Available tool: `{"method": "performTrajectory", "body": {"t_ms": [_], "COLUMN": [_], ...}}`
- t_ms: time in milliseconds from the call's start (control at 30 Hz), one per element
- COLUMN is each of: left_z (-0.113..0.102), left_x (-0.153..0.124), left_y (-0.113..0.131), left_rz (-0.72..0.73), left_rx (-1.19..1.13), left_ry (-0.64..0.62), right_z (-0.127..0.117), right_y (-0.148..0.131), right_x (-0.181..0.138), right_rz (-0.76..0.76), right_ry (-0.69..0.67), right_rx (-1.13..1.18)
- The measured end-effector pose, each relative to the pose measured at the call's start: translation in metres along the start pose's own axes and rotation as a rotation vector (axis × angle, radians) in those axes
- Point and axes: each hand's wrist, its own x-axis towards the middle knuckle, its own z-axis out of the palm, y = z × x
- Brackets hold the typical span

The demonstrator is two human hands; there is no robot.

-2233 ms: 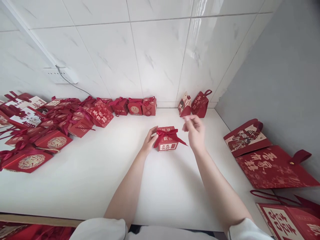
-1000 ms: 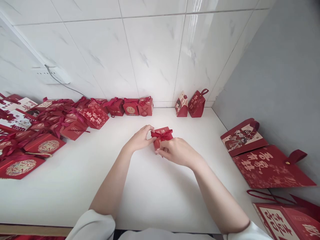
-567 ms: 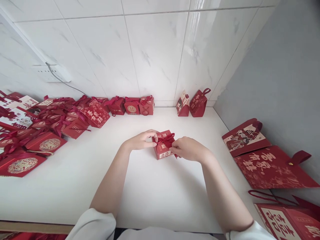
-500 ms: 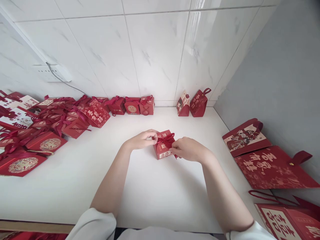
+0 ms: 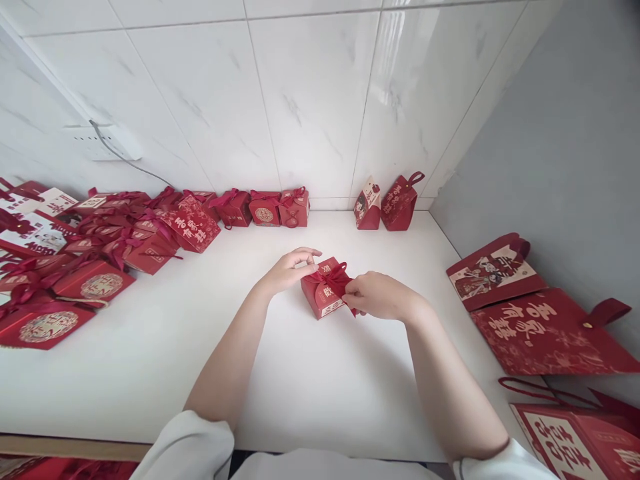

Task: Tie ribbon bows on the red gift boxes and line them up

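A small red gift box (image 5: 323, 298) with gold print stands on the white table (image 5: 310, 373) in the middle, turned at a slight angle. A dark red ribbon bow (image 5: 334, 275) sits on its top. My left hand (image 5: 289, 269) pinches the bow's left loop with thumb and fingertips. My right hand (image 5: 381, 295) is closed on the ribbon's right side and covers the box's right end.
Several red boxes with ribbons (image 5: 100, 233) crowd the left side and a row (image 5: 265, 208) lines the tiled back wall. Two red pouches (image 5: 390, 202) stand at the back right. Flat red bags (image 5: 540, 327) lie along the grey right wall.
My right hand came down from the air onto the box. Both hands took hold of the bow, and the box has turned slightly and shifted a little to the left.
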Motion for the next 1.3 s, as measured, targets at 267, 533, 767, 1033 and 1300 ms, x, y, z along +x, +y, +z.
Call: {"method": "performTrajectory", "body": {"t_ms": [267, 533, 767, 1033, 1300], "left_z": [-0.001, -0.001, -0.01, -0.002, 0.006], "left_x": [-0.001, 0.001, 0.0, 0.0, 0.0], "left_y": [-0.001, 0.001, -0.004, -0.002, 0.001], "left_rz": [0.042, -0.088, -0.145, -0.154, -0.041], "left_rx": [0.093, -0.201, -0.212, -0.151, -0.057], "left_ry": [-0.108, -0.102, -0.056, 0.009, -0.061], "right_z": [0.004, 0.001, -0.002, -0.014, -0.002], "right_y": [0.002, 0.006, 0.003, 0.007, 0.025], "right_x": [0.004, 0.002, -0.003, -0.013, 0.009], "right_rz": [-0.02, -0.029, -0.038, -0.149, -0.114], "right_ry": [0.026, -0.021, -0.064, 0.006, 0.33], "right_rx": [-0.049, -0.033, 0.05, 0.232, 0.212]}}
